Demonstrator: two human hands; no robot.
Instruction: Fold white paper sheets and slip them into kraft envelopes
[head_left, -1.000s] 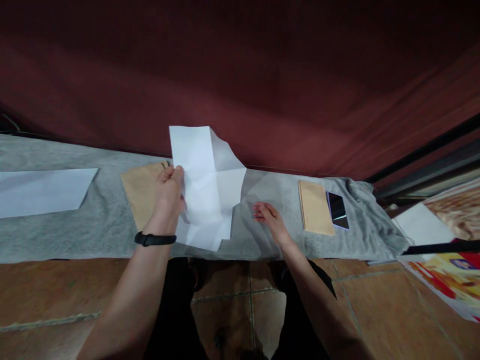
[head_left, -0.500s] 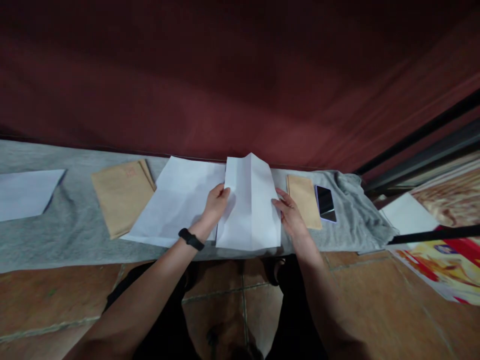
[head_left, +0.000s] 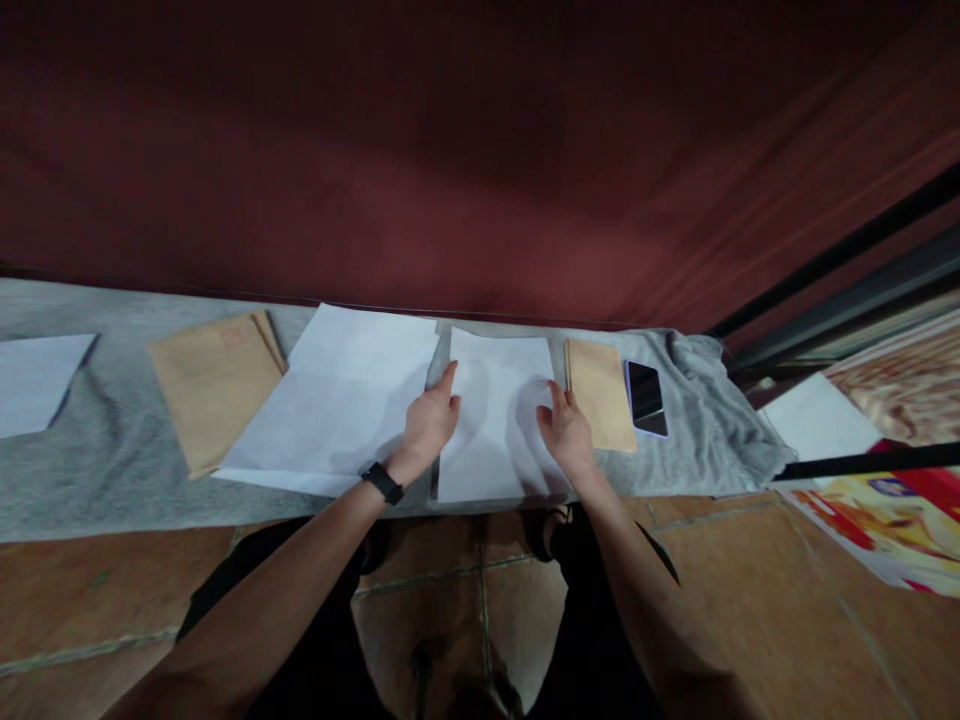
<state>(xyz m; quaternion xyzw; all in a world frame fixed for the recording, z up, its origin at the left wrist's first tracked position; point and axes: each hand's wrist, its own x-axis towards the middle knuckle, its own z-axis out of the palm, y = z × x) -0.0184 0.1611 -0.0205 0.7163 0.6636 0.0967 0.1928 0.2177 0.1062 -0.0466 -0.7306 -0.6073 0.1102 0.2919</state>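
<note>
A folded white sheet of paper (head_left: 496, 410) lies flat on the grey cloth (head_left: 120, 470) that covers the ledge. My left hand (head_left: 430, 423), with a black band on its wrist, rests open on the sheet's left edge, fingers stretched forward. On the sheet's right edge lies my right hand (head_left: 566, 432), open and flat too. A larger white sheet (head_left: 337, 400) lies just to the left of my left hand.
Brown envelopes lie on the cloth at left (head_left: 214, 385) and at right (head_left: 598, 395), a phone (head_left: 646, 397) beside the right one. Another white sheet (head_left: 34, 380) is at far left. A dark red wall rises behind; tiled floor and printed posters (head_left: 892, 520) lie below right.
The paper that I held up and unfolded a second ago now lies flat. Both hands have come down onto a folded sheet that stood up half a second ago and pressed it flat.
</note>
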